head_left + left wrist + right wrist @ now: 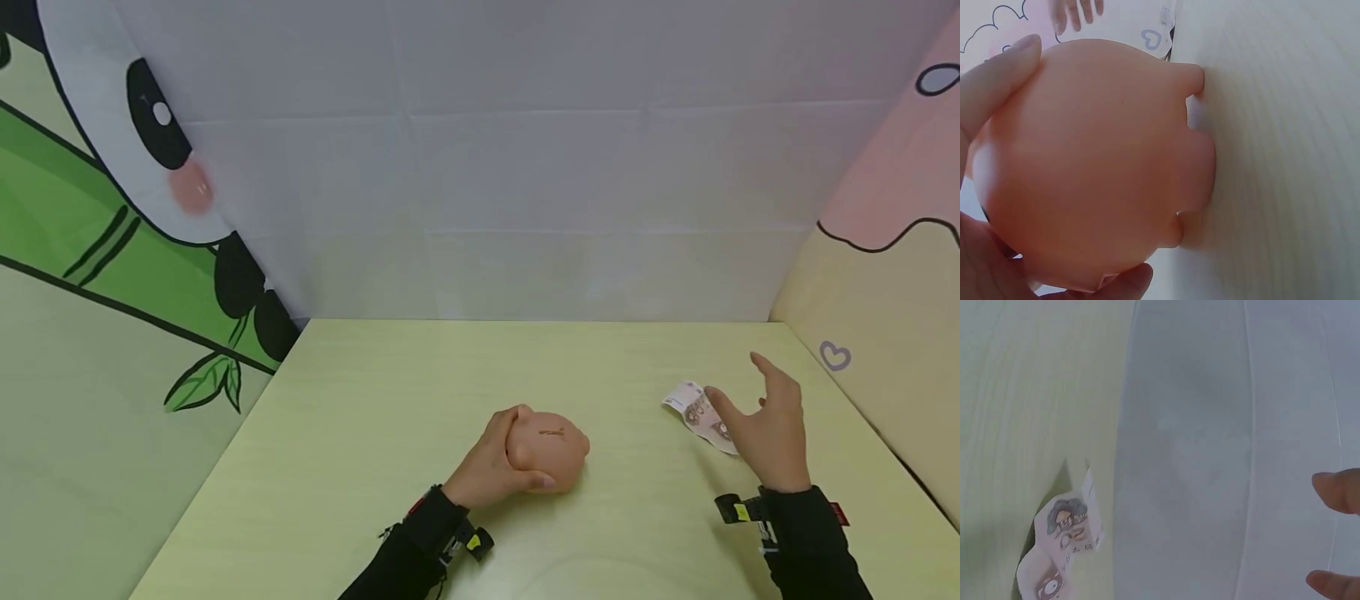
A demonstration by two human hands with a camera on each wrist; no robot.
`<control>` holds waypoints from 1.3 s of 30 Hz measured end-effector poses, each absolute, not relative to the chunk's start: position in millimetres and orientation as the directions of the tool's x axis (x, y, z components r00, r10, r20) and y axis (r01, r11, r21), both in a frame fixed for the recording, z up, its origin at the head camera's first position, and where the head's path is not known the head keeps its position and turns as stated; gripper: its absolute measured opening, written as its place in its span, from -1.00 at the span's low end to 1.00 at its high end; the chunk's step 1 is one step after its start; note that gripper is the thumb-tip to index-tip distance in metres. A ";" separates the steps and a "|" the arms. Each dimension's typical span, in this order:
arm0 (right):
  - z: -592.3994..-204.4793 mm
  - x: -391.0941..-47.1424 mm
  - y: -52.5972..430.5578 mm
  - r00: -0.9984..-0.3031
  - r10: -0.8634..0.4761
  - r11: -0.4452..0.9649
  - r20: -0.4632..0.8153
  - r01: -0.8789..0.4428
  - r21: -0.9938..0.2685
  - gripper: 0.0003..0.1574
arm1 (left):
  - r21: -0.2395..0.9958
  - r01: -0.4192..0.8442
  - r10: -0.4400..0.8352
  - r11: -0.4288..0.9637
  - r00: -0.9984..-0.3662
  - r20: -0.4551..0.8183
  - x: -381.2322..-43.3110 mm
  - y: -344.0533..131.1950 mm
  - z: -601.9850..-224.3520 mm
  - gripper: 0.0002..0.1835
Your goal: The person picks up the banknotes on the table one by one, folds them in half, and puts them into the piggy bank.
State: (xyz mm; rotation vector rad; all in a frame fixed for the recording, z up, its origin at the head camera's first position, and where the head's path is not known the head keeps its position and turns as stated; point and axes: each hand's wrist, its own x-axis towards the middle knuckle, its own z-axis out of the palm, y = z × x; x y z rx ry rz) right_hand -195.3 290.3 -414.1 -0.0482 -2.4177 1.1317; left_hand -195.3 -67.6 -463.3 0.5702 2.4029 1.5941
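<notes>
A round pinkish piggy bank [551,450] stands on the table, with a narrow slot in its top. My left hand [491,467] grips it from the left side, thumb at the near side and fingers at the far side. In the left wrist view the piggy bank [1085,150] fills much of the frame, its stubby feet against the tabletop. My right hand [776,433] is raised above the table at the right, thumb and index finger spread apart, holding nothing. Beyond its thumb lies a curled, wavy-edged piece of printed paper [701,412], partly hidden by the hand; cartoon-like figures show on the paper [1066,528].
A pale yellow-green table [390,375] carries both objects. Behind it hangs a creased whitish sheet [525,208]. Cartoon-printed panels stand at the left [90,417] and right [885,317] edges. Camera straps sit on both wrists.
</notes>
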 end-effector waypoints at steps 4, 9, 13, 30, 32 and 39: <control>-420.3 -193.9 312.9 -0.897 0.299 0.601 0.326 -0.088 -0.794 -0.03 | 0.918 0.202 0.428 0.342 -0.903 0.039 -194.7 -67.2 -463.0 -0.02; -431.7 -193.6 334.4 -0.919 0.313 0.591 0.240 -0.010 -0.807 0.00 | 0.913 0.207 0.430 0.351 -0.902 0.040 -194.4 -67.3 -462.4 0.00; -440.8 -195.3 347.2 -0.933 0.331 0.587 0.140 0.087 -0.805 0.06 | 0.913 0.208 0.429 0.351 -0.902 0.041 -194.5 -67.1 -462.1 0.00; -463.8 -205.2 374.0 -0.945 0.255 0.589 -0.204 0.319 -0.742 0.22 | 0.910 0.205 0.421 0.360 -0.907 0.037 -193.6 -66.6 -462.4 0.01; -464.6 -206.3 375.4 -0.950 0.230 0.609 -0.212 0.311 -0.730 0.20 | 0.909 0.207 0.422 0.362 -0.906 0.038 -193.6 -66.7 -462.5 0.01; -467.3 -207.4 373.8 -0.947 0.181 0.611 -0.266 0.320 -0.724 0.09 | 0.906 0.212 0.425 0.366 -0.904 0.040 -193.9 -67.4 -463.0 0.02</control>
